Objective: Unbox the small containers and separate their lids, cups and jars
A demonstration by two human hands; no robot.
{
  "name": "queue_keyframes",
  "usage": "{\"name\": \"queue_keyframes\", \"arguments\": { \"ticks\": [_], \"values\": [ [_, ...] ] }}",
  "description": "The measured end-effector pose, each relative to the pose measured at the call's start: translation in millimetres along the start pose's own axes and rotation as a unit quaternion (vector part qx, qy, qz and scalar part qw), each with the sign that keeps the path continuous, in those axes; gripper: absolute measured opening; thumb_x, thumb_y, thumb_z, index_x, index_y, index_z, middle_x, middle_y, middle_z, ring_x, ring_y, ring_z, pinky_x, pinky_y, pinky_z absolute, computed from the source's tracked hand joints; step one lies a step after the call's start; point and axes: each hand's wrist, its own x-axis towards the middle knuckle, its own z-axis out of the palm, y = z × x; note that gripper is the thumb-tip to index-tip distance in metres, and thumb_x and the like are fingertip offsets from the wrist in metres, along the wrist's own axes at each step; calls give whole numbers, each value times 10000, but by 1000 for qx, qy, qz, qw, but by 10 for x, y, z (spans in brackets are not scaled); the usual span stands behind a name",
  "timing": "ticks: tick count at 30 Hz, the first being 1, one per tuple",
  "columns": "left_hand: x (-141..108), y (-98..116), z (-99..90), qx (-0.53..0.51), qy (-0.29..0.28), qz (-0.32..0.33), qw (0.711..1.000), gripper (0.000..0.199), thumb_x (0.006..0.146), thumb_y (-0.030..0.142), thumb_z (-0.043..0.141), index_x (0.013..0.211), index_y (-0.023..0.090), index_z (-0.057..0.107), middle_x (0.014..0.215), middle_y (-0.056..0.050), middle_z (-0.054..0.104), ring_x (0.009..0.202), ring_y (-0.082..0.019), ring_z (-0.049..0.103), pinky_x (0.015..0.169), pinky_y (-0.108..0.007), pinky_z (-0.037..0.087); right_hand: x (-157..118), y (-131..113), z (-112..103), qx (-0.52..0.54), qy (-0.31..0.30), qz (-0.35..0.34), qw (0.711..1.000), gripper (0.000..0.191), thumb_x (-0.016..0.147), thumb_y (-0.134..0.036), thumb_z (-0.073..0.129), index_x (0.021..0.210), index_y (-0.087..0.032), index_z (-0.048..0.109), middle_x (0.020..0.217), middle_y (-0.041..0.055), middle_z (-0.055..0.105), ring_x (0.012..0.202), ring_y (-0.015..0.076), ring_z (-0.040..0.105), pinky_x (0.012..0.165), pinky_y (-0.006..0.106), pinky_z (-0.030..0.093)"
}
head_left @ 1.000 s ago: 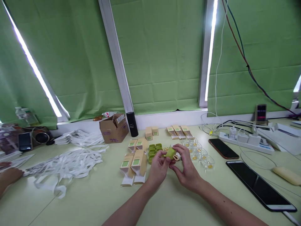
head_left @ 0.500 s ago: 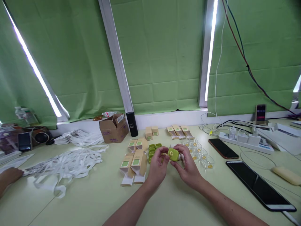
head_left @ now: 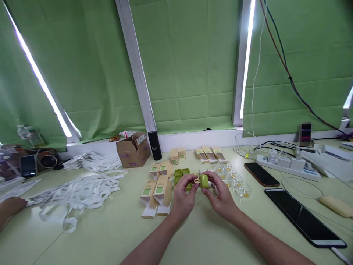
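Note:
A small glossy olive-green case [head_left: 204,181] with rounded corners is held up between my two hands. A pale ring-shaped loop [head_left: 196,181] sticks out from its left side. The thumb and fingers of my left hand [head_left: 184,197] pinch this loop. My right hand [head_left: 222,195] grips the case itself from the right. Just beyond my left hand stand several green open-topped cups [head_left: 178,172], partly covered by the hand. Several clear plastic containers [head_left: 243,190] with small yellow pieces in them lie beyond and right of my right hand.
Kraft boxes [head_left: 163,189] stand left of my hands, with more flattened ones [head_left: 211,154] behind. Farther left are a cardboard carton [head_left: 134,151], white straps [head_left: 82,189] and another person's hand [head_left: 13,208]. Two phones [head_left: 303,219] and a power strip [head_left: 289,167] lie right.
The green case has turned in my hands, so the loop that faced me now points left. My left fingers have come onto the loop.

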Motion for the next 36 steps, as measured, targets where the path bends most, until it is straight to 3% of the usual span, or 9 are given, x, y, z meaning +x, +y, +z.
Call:
{"name": "queue_keyframes", "arguments": {
  "ticks": [16,28,36],
  "values": [
    [-5,-132,6,36,24,-54,998,124,867,261,686,914,168,753,868,-69,749,803,-188,703,710,-273,574,5,57,5,-19,-7,-37,999,423,925,-231,626,1337,-303,561,1253,87,638,1004,234,676,892,406,602],
    [-20,-81,5,86,18,-18,996,112,881,211,626,879,176,732,831,-49,747,778,-178,704,710,-273,573,-26,101,17,-13,-22,-35,999,448,929,-191,610,1358,-304,548,1253,95,613,1028,240,653,912,428,597],
    [5,-129,34,18,29,-83,996,145,846,258,703,941,165,761,887,-84,767,825,-211,726,766,-323,603,9,52,22,49,-19,14,999,419,941,-273,633,1354,-309,576,1281,93,604,1039,234,655,941,424,594]
  ]
}}
